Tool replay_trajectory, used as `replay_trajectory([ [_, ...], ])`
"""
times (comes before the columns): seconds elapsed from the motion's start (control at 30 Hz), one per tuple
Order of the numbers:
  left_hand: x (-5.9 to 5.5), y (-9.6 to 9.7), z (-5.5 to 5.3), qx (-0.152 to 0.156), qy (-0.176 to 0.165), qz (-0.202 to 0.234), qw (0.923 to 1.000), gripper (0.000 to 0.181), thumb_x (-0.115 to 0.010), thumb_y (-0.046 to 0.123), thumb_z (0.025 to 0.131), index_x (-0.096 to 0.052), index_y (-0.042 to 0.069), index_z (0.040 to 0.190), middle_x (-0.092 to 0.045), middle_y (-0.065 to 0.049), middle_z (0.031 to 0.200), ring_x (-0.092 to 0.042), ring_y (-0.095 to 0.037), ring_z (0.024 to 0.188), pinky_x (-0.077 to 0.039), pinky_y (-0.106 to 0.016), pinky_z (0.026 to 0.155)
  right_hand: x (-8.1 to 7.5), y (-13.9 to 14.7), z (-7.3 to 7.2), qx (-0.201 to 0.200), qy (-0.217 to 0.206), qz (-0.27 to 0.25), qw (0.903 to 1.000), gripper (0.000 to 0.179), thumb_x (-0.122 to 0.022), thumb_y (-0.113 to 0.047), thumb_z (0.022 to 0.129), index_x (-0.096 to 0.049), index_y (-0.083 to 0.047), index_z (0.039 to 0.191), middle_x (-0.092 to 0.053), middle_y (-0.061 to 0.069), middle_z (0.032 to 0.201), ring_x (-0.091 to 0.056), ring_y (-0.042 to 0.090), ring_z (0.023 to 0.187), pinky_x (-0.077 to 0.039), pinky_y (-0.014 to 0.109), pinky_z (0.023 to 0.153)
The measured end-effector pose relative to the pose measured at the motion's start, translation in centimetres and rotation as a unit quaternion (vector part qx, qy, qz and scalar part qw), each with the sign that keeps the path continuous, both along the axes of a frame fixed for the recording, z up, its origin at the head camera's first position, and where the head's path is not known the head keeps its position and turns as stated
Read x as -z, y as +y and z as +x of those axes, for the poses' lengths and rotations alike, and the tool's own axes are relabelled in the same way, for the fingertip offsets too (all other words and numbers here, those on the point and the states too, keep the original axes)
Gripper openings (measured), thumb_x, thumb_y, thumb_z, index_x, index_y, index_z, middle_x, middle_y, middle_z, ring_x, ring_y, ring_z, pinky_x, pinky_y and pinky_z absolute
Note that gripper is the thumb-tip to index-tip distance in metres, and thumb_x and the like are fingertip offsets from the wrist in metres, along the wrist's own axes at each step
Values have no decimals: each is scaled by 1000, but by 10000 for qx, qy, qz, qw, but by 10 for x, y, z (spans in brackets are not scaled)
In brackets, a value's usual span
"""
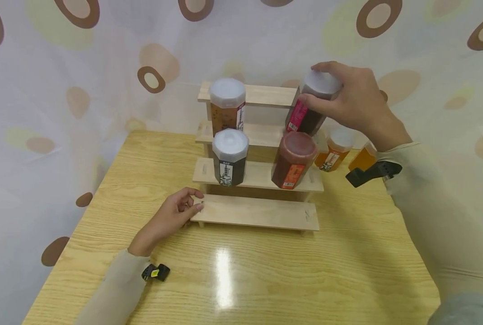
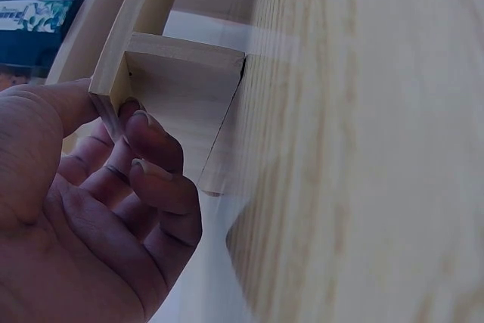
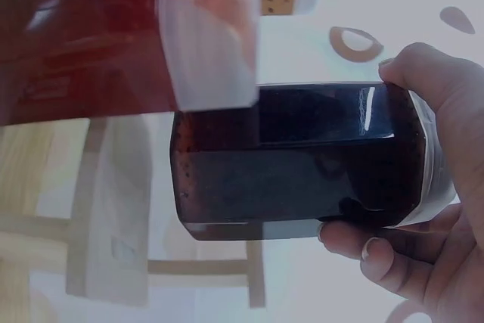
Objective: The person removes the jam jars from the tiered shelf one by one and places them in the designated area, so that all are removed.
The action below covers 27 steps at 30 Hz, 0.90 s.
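My right hand [image 1: 359,99] grips a dark jar [image 3: 302,160] by its whitish lid [image 1: 321,82], thumb and fingers on opposite sides. This jar has a pink label and tilts over the right part of a stepped wooden rack [image 1: 261,212]; I cannot tell whether its base touches a step. Below it, a red-brown jar [image 1: 294,162] with an orange label stands on a lower step. My left hand [image 1: 176,212] pinches the left end of the lowest step, fingertips [image 2: 155,130] curled under the board.
On the rack's left side stand an amber-brown jar [image 1: 227,113] and, one step lower, a black jar [image 1: 230,164]. Two orange jars, one nearer [image 1: 332,155] and one farther right [image 1: 363,158], stand on the wooden table [image 1: 306,275]. A patterned curtain [image 1: 103,90] hangs behind.
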<state>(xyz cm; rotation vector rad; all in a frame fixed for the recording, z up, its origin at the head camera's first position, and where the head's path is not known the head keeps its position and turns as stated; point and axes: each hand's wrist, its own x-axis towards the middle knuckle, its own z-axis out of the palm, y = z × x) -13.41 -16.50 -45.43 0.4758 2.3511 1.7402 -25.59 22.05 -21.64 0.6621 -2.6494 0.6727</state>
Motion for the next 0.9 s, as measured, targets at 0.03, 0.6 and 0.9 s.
replay_trajectory([
  [0.03, 0, 0, 0, 3, -7, 5, 10000, 24, -64, 7, 104, -60, -1, 126, -52, -10, 81, -50, -16, 55, -44, -24, 51, -1, 2, 0, 39, 38, 2, 10000, 59, -77, -39, 91, -62, -11, 141, -67, 22, 129, -65, 41, 100, -58, 56, 82],
  [0.6, 1, 0, -2, 9, 26, -41, 10000, 24, -64, 9, 104, -60, -1, 126, -53, -10, 81, -50, -15, 56, -43, -23, 50, -3, 47, 8, 653, -78, -539, 9964, 57, -80, -34, 90, -63, -14, 141, -64, 18, 136, -60, 41, 107, -48, 11, 82],
  [0.9, 1, 1, -2, 59, 69, 58, 9999, 24, -64, 7, 104, -60, -2, 126, -53, -9, 78, -49, -13, 54, -44, -24, 50, 6, 71, 11, 997, -2, -579, 9933, 57, -81, -34, 89, -65, -13, 140, -61, 21, 136, -52, 24, 107, -42, 5, 77],
])
